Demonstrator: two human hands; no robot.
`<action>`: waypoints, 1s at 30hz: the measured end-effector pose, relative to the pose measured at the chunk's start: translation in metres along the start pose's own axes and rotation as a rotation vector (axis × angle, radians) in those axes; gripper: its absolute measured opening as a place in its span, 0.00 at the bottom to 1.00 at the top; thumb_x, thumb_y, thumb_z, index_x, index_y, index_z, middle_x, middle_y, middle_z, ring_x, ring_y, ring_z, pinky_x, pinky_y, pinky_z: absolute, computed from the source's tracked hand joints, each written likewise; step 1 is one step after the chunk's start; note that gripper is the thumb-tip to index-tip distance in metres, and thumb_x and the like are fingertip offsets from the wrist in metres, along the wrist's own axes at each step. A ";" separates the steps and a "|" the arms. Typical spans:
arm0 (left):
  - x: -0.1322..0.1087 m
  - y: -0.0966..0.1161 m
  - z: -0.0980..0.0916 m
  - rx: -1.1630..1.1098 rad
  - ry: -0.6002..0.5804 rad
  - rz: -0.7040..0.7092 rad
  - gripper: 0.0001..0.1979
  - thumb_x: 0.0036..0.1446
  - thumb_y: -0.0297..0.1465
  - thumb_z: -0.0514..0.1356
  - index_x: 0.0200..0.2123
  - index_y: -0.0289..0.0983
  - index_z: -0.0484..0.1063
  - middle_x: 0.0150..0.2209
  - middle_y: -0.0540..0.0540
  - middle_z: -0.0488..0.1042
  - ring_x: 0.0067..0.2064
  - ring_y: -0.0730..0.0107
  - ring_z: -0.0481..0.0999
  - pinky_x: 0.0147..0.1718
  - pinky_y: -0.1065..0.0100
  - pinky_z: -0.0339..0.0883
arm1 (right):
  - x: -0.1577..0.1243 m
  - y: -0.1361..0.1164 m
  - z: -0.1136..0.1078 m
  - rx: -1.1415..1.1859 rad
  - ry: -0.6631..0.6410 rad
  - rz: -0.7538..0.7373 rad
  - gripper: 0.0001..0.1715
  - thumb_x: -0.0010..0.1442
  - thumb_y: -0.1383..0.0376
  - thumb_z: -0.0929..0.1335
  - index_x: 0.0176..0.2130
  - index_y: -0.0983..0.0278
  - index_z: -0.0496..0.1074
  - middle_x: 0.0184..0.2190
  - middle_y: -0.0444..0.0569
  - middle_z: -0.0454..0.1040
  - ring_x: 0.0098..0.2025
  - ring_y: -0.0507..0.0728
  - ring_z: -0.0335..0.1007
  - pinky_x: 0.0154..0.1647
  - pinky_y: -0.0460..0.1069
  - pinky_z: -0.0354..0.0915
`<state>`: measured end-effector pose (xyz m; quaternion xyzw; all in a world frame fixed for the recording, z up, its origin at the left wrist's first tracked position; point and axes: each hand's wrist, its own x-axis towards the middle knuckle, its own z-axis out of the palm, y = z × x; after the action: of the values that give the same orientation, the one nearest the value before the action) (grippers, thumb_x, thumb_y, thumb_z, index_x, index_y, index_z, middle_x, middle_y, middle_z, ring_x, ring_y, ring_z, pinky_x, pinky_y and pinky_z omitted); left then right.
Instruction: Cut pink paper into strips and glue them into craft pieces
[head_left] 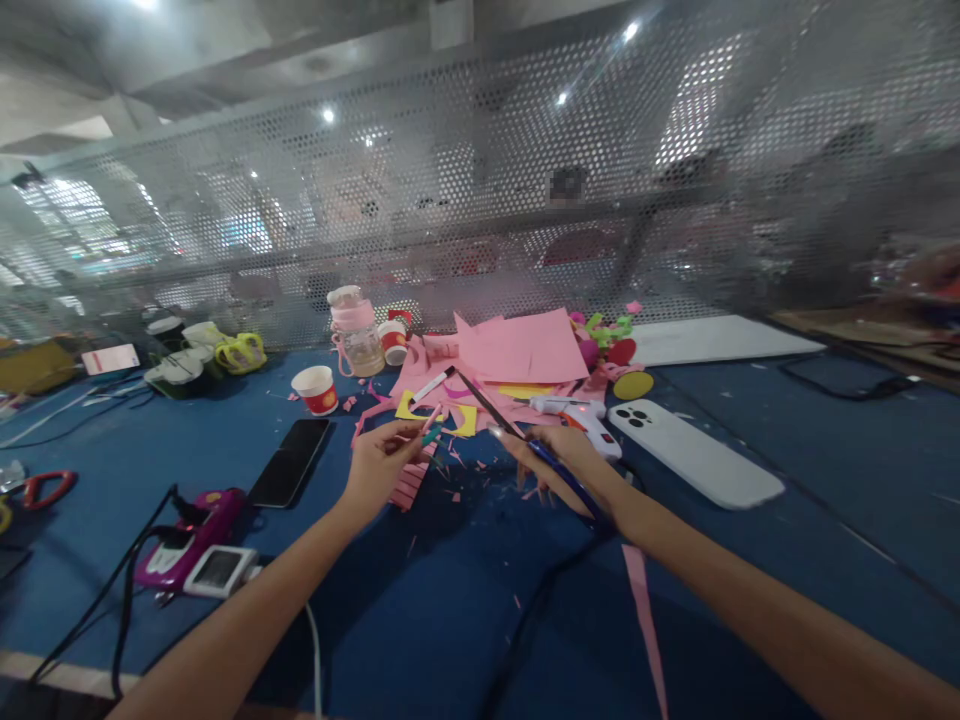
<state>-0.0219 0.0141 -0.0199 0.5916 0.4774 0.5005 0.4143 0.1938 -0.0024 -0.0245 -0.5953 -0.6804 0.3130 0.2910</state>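
Pinching a small green piece (433, 436) between closed fingers, the left hand (381, 462) sits at centre frame over the blue table (420, 600). The right hand (559, 460), just right of centre, grips a long dark tool with a blue handle (517, 435), its tip reaching toward pink paper (517, 348). A white phone (694, 452) lies further right.

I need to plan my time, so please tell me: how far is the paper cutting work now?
Some is done: pink scraps and cut strips lie on the blue table. In hand: the left hand pinches a small piece, and the right hand holds scissors, blades pointing away. Left: uncut pink sheets behind, and a glue gun lying untouched. How much remains cannot be judged.
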 end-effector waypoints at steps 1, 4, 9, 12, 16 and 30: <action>0.000 0.000 0.000 -0.001 0.000 -0.001 0.12 0.38 0.33 0.64 0.30 0.33 0.75 0.21 0.49 0.74 0.22 0.72 0.73 0.24 0.70 0.70 | -0.001 0.000 0.000 -0.032 0.033 -0.045 0.23 0.51 0.47 0.58 0.21 0.62 0.61 0.13 0.44 0.66 0.15 0.53 0.63 0.17 0.46 0.58; 0.000 -0.001 -0.001 0.006 -0.002 0.004 0.13 0.39 0.33 0.64 0.30 0.33 0.75 0.23 0.49 0.75 0.22 0.73 0.73 0.25 0.71 0.70 | -0.005 -0.002 -0.001 -0.263 0.169 -0.219 0.20 0.52 0.49 0.58 0.25 0.62 0.60 0.21 0.49 0.69 0.24 0.56 0.66 0.23 0.47 0.58; -0.001 -0.001 0.001 0.032 -0.012 0.025 0.13 0.39 0.33 0.63 0.31 0.34 0.76 0.26 0.48 0.76 0.23 0.73 0.73 0.25 0.72 0.69 | -0.010 -0.004 0.001 -0.652 0.233 -0.227 0.19 0.51 0.51 0.60 0.31 0.65 0.62 0.30 0.56 0.70 0.32 0.60 0.67 0.26 0.48 0.55; -0.003 0.000 0.002 0.024 -0.023 0.027 0.11 0.39 0.33 0.64 0.29 0.34 0.76 0.25 0.48 0.76 0.23 0.73 0.73 0.25 0.71 0.70 | -0.011 -0.005 0.003 -0.706 0.221 -0.208 0.19 0.53 0.52 0.59 0.32 0.66 0.63 0.31 0.55 0.70 0.31 0.59 0.68 0.26 0.47 0.54; -0.004 0.002 0.003 0.007 -0.029 0.027 0.10 0.39 0.31 0.64 0.29 0.34 0.76 0.25 0.48 0.76 0.24 0.73 0.73 0.27 0.71 0.70 | -0.011 -0.005 0.004 -0.713 0.235 -0.225 0.21 0.53 0.50 0.58 0.30 0.65 0.64 0.28 0.54 0.70 0.29 0.58 0.67 0.24 0.47 0.52; -0.003 0.002 0.004 -0.056 -0.027 0.025 0.09 0.35 0.25 0.63 0.26 0.35 0.77 0.23 0.48 0.76 0.23 0.73 0.72 0.26 0.70 0.70 | -0.011 -0.006 0.004 -0.721 0.356 -0.278 0.23 0.52 0.48 0.58 0.28 0.65 0.64 0.25 0.52 0.71 0.27 0.56 0.68 0.23 0.46 0.52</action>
<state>-0.0177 0.0105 -0.0188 0.5925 0.4501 0.5106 0.4309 0.1883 -0.0142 -0.0229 -0.6064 -0.7591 -0.0951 0.2166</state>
